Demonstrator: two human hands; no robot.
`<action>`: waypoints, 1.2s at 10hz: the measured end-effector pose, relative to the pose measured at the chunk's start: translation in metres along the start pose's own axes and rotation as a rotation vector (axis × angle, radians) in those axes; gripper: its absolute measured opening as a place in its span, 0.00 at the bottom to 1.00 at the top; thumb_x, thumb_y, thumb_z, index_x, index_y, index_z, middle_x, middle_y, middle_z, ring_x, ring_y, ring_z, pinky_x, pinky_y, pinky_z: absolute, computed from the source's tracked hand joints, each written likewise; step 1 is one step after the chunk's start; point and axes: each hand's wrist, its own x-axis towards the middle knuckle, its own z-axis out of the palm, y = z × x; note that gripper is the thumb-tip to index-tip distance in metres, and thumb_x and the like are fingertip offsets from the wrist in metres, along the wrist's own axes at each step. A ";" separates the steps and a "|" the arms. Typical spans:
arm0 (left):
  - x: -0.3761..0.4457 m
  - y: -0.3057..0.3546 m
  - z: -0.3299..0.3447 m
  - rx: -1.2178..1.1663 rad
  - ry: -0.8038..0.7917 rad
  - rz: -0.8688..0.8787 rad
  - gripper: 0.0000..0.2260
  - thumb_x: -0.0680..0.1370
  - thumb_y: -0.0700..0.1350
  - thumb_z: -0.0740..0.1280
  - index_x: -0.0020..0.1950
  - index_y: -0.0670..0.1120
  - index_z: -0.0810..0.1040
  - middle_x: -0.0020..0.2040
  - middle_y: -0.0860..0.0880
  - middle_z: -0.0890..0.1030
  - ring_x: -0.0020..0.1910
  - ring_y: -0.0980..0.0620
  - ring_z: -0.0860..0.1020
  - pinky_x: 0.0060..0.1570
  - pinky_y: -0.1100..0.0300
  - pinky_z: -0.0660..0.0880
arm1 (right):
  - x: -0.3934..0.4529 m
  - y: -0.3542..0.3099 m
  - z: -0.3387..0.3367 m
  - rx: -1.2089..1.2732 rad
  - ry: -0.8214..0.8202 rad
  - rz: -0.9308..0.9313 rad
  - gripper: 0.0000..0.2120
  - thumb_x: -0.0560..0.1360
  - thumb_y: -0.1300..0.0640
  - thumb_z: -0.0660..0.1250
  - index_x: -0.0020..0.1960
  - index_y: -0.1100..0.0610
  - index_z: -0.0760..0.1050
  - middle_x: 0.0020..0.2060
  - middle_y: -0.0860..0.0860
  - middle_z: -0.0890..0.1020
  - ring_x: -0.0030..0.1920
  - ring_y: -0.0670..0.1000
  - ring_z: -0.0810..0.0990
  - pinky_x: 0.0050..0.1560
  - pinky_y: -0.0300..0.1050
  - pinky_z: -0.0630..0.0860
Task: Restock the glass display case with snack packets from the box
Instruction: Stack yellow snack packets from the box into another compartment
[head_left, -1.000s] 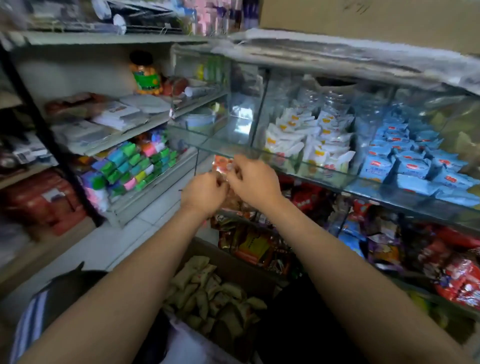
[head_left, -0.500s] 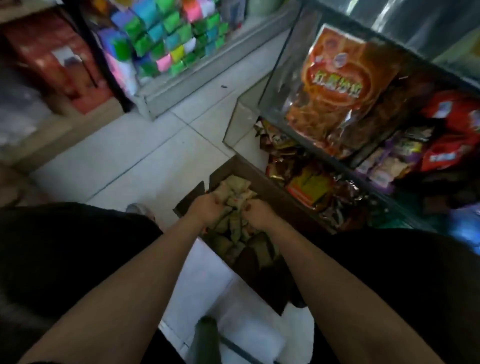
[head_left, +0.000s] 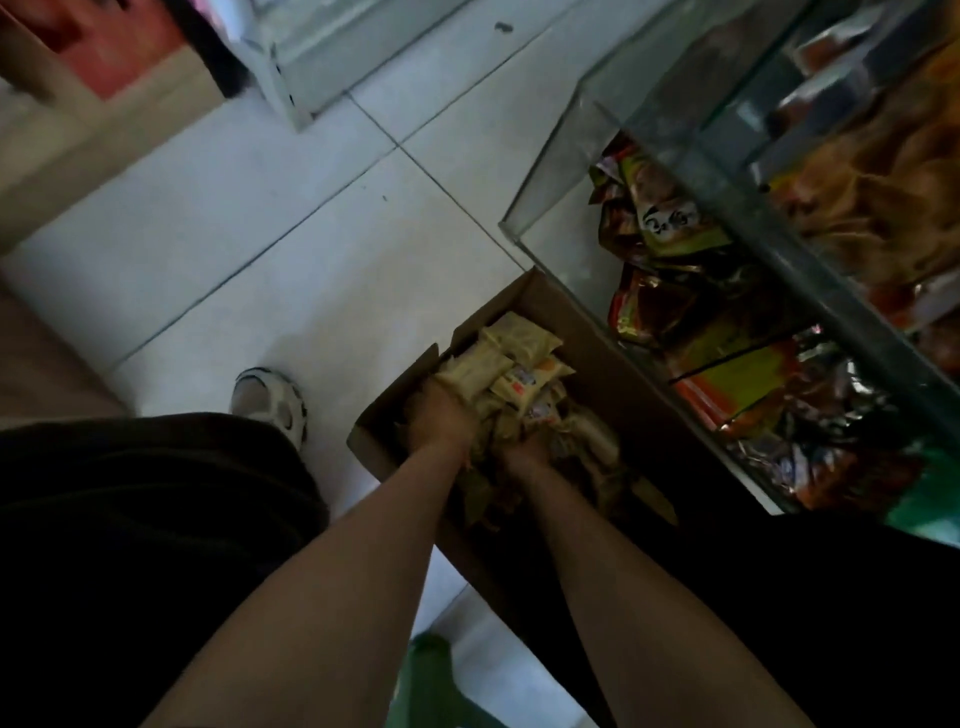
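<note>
An open cardboard box (head_left: 566, 312) sits on the floor beside the glass display case (head_left: 558, 156). It holds several pale yellow snack packets (head_left: 511, 348). Both my hands are down inside the box. My left hand (head_left: 441, 421) grips a bunch of the pale packets, which stick out above its fingers. My right hand (head_left: 524, 454) is buried among the packets lower in the box, its fingers hidden. The case's bottom shelf holds shiny red, green and silver snack bags (head_left: 670, 228).
White floor tiles (head_left: 291, 218) spread to the left of the box. My shoe (head_left: 272, 400) stands on them near the box's left flap. A shelf unit's base (head_left: 291, 78) is at the top. A green object (head_left: 436, 670) lies below the box.
My hands left the case's middle shelf and dropped into the box. The view swung down to the floor. My left hand now holds a bunch of packets.
</note>
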 end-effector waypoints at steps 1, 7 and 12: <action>0.011 0.000 0.006 -0.135 -0.079 -0.088 0.37 0.71 0.60 0.69 0.76 0.49 0.61 0.72 0.44 0.68 0.71 0.41 0.67 0.70 0.44 0.64 | 0.001 -0.007 -0.005 -0.006 0.058 0.011 0.32 0.77 0.51 0.66 0.75 0.59 0.58 0.72 0.59 0.66 0.70 0.59 0.67 0.65 0.45 0.66; -0.024 0.001 -0.028 -0.404 -0.390 -0.044 0.25 0.74 0.52 0.66 0.70 0.49 0.72 0.63 0.42 0.77 0.61 0.40 0.75 0.62 0.43 0.74 | -0.037 0.022 -0.011 0.089 -0.097 -0.114 0.30 0.78 0.58 0.65 0.76 0.61 0.58 0.70 0.58 0.69 0.67 0.61 0.71 0.64 0.53 0.71; 0.020 0.011 0.002 -0.486 -0.303 -0.128 0.26 0.72 0.51 0.73 0.68 0.45 0.74 0.60 0.44 0.79 0.57 0.40 0.79 0.60 0.44 0.76 | 0.003 0.030 -0.007 0.039 -0.049 -0.040 0.35 0.61 0.46 0.79 0.62 0.55 0.69 0.58 0.54 0.73 0.58 0.58 0.74 0.57 0.56 0.76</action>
